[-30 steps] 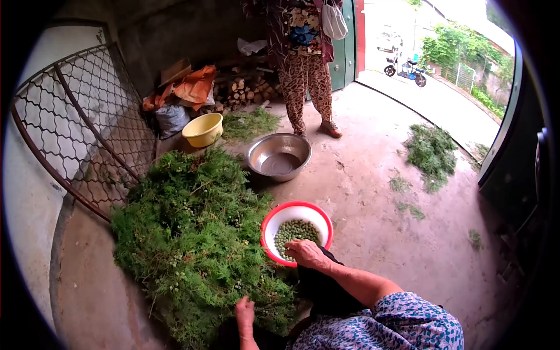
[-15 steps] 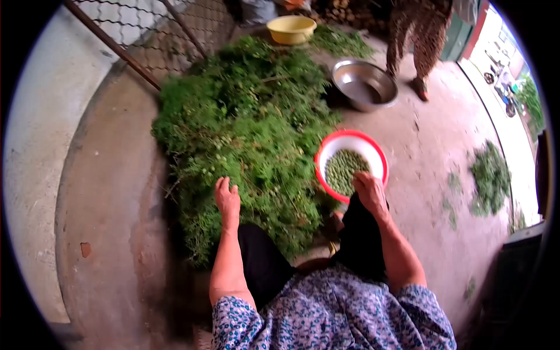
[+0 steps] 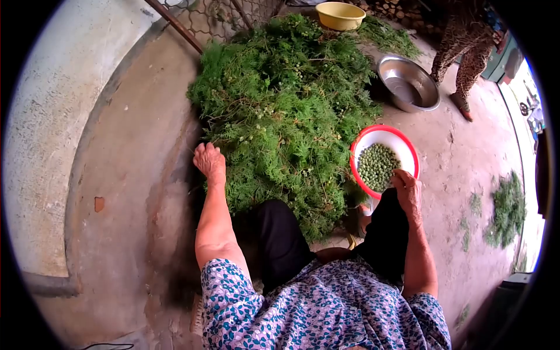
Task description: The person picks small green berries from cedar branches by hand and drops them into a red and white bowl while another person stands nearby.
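Observation:
A big heap of green leafy branches (image 3: 286, 122) with small green cones lies in front of my knees. My left hand (image 3: 209, 161) is at the heap's left edge, its fingers curled inward; whatever they grip is too small to make out. Over the near right rim of a white basin with a red rim (image 3: 417, 156) is my right hand (image 3: 408, 190), thumb and fingers pressed together. What is between them, if anything, is hidden. Many round green cones (image 3: 378, 167) cover the basin's bottom, just beside the right fingertips.
A steel bowl (image 3: 409, 83) stands beyond the basin, and a yellow tub (image 3: 341, 16) sits at the back. Another person's patterned trouser legs (image 3: 469, 58) are at the upper right. Loose greenery (image 3: 506, 210) lies on the right floor. A wire mesh panel (image 3: 213, 17) leans at the upper left.
My view has swung left, so the scene sits further right. The left hand has moved left and forward to the heap's edge, its fingers more curled. My right hand remains at the basin's rim.

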Demonstrator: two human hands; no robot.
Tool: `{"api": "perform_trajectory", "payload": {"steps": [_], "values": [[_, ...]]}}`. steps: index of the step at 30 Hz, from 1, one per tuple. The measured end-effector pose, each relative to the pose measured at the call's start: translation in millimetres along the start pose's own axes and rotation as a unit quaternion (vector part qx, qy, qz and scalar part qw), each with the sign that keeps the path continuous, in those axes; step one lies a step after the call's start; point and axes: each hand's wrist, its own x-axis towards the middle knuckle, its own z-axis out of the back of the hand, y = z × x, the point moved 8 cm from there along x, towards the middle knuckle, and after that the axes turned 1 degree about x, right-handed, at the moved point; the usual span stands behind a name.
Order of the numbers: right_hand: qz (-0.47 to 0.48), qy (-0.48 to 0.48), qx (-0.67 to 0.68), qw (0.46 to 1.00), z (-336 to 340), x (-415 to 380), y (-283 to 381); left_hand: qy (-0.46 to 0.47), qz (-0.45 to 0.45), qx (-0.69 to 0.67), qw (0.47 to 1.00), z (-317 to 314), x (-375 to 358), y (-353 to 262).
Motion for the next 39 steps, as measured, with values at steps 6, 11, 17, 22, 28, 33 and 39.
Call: {"api": "perform_trajectory", "payload": {"steps": [6,11,17,22,28,33,39], "values": [[0.011,0.024,-0.017,1.000,-10,4,6,0.040,-0.141,-0.167,0.975,-25,-5,-62],[0.021,0.035,-0.022,0.999,-17,4,7,0.078,-0.111,-0.061,0.989,-46,-20,-75],[0.028,0.033,-0.028,0.999,-11,3,15,0.030,-0.101,-0.078,0.991,-15,-28,-78],[0.025,0.037,-0.040,0.998,-10,1,12,-0.024,-0.113,-0.253,0.961,-4,1,-99],[0.014,0.035,-0.029,0.999,-10,2,8,0.220,-0.071,-0.097,0.968,-40,11,-146],[0.019,0.026,-0.031,0.999,-8,2,10,0.270,-0.022,-0.115,0.956,-58,12,-143],[0.018,0.036,-0.019,0.999,-12,4,7,0.122,-0.101,-0.082,0.984,-52,4,-136]]}}
